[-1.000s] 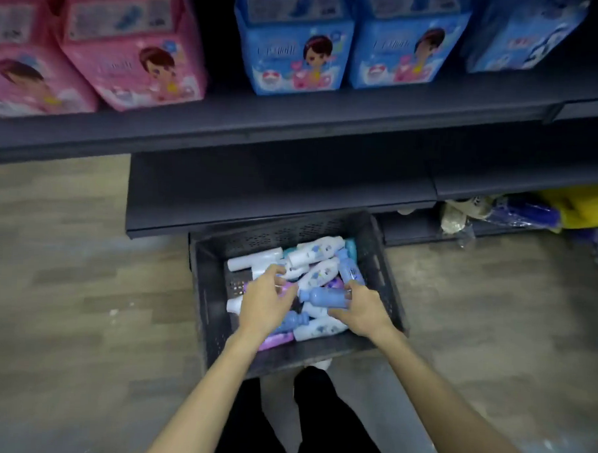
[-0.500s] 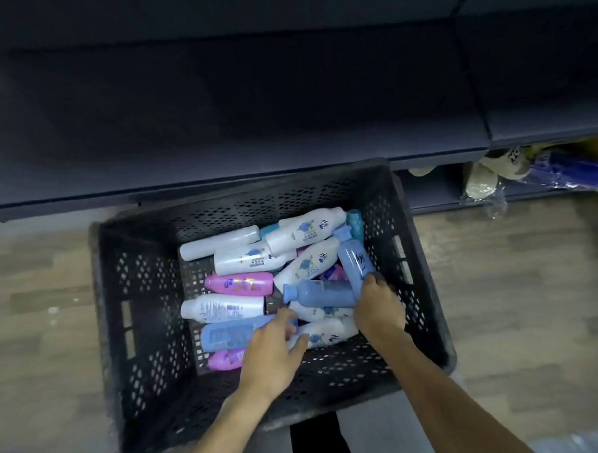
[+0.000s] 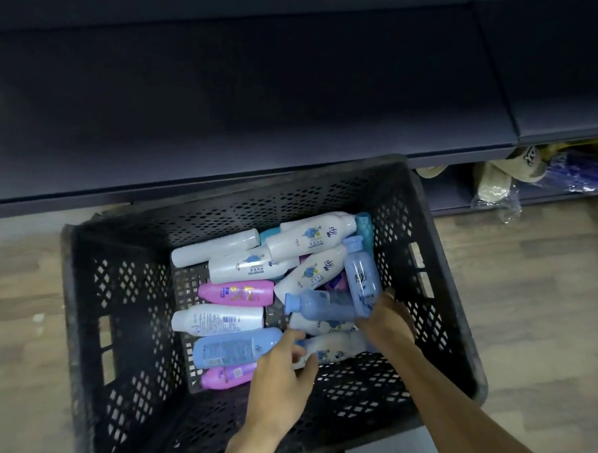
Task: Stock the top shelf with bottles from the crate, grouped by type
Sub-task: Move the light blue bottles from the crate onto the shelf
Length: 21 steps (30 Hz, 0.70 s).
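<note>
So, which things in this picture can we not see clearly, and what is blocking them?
- Head view: the right hand covers the bases of two blue bottles, so its grip cannot be made out.
- Head view: the left hand hides part of a white bottle; contact is uncertain.
- Bottles lower in the crate are buried under others.
- Label text is too small to read.
- The top shelf is outside the frame.

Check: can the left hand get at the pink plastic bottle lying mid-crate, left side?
Probably yes. The pink plastic bottle lies uncovered on top in the black perforated crate, and the left hand hovers nearby holding nothing.
</note>
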Available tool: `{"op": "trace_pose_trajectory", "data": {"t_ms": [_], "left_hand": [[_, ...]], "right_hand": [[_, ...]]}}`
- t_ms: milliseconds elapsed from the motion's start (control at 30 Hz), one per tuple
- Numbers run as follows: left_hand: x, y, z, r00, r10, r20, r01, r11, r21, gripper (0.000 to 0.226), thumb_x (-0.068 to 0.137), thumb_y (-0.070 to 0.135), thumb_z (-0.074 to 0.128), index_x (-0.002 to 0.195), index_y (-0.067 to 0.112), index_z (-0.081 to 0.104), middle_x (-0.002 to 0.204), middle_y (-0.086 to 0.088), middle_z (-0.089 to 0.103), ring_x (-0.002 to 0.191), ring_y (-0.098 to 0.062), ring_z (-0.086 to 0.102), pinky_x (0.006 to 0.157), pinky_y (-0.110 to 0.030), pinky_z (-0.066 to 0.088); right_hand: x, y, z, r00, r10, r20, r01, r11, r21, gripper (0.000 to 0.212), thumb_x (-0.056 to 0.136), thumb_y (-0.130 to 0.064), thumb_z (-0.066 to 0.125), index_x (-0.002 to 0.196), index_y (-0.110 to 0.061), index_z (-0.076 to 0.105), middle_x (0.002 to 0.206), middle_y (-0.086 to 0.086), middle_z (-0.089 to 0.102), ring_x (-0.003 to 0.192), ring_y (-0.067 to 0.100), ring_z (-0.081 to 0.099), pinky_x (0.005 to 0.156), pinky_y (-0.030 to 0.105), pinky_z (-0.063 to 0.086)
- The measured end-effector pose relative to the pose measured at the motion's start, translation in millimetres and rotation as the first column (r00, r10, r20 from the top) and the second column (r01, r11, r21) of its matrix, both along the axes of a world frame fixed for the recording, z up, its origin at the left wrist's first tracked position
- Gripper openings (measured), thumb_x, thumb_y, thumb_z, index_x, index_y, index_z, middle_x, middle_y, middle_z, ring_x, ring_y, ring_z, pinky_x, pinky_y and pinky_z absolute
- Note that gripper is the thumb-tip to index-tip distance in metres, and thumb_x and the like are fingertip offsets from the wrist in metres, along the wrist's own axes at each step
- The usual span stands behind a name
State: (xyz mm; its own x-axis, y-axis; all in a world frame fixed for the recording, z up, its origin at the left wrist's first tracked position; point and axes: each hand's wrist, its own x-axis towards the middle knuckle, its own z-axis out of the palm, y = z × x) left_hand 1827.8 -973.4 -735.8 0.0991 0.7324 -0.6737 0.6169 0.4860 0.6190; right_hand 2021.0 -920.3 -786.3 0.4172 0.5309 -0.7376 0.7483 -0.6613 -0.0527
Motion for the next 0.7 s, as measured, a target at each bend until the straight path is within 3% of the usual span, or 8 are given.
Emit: {"op": "trace_pose_trajectory", "data": {"t_ms": [200,333,400,467,567,700], "left_hand": [[-4.3,14.6,16.0,0.999,0.049,0.019,-0.049,0.999,0.000,0.022,0.091,0.028,0.065,0.110,0.033,0.054,0.094,0.013,0.068,0.090,-0.003,0.064,0.080,-0.021,0.051],[-5.3,43.1,45.6,0.986,0.158,0.051,-0.160,0.986,0.047,0.034,0.085,0.029,0.073,0.116,0.021,0.060,0.095,0.012,0.068,0.091,-0.002,0.063,0.082,-0.022,0.052],[-2.7,61.6,75.0,0.977,0.192,0.088,-0.199,0.977,0.073,0.047,0.077,0.038,0.079,0.118,0.024,0.059,0.105,0.013,0.067,0.099,-0.004,0.062,0.087,-0.023,0.051],[-2.0,79.6,110.5,0.964,0.227,0.140,-0.246,0.960,0.136,0.047,0.070,0.044,0.082,0.109,0.029,0.061,0.106,0.019,0.067,0.100,0.000,0.062,0.083,-0.019,0.051],[-9.2,99.9,174.9,0.938,0.290,0.191,-0.334,0.905,0.265,0.037,0.065,0.040,0.086,0.093,0.031,0.063,0.090,0.018,0.069,0.083,0.006,0.064,0.066,-0.013,0.051],[-20.3,121.0,266.1,0.934,0.262,0.244,-0.345,0.844,0.412,0.043,0.062,0.037,0.089,0.097,0.024,0.067,0.087,0.016,0.072,0.081,0.006,0.067,0.067,-0.013,0.051]], "right_hand": [[-3.5,-0.5,31.2,0.987,-0.097,-0.126,0.098,0.995,0.002,0.057,0.078,-0.031,0.081,0.122,-0.011,0.050,0.110,0.004,0.064,0.087,0.016,0.060,0.064,0.022,0.048],[-31.1,-12.7,81.9,0.969,-0.056,-0.242,0.101,0.979,0.176,0.059,0.074,-0.033,0.084,0.117,-0.015,0.047,0.106,-0.001,0.059,0.099,0.021,0.063,0.076,0.030,0.051],[-48.8,-15.8,115.5,0.934,-0.040,-0.356,0.149,0.947,0.283,0.052,0.075,-0.029,0.084,0.109,-0.020,0.046,0.098,-0.007,0.058,0.093,0.015,0.062,0.070,0.022,0.048],[-66.4,-13.5,151.1,0.905,-0.033,-0.425,0.200,0.913,0.355,0.044,0.075,-0.021,0.082,0.102,-0.026,0.047,0.092,-0.014,0.058,0.084,0.008,0.060,0.064,0.010,0.043],[-86.2,-4.1,201.2,0.898,0.022,-0.440,0.204,0.865,0.459,0.043,0.072,-0.029,0.078,0.103,-0.032,0.048,0.094,-0.012,0.064,0.084,0.004,0.062,0.069,0.016,0.048],[-103.2,19.0,286.9,0.910,0.051,-0.411,0.220,0.781,0.584,0.048,0.072,-0.035,0.077,0.111,-0.028,0.050,0.094,-0.010,0.065,0.085,0.011,0.064,0.062,0.021,0.046]]}}
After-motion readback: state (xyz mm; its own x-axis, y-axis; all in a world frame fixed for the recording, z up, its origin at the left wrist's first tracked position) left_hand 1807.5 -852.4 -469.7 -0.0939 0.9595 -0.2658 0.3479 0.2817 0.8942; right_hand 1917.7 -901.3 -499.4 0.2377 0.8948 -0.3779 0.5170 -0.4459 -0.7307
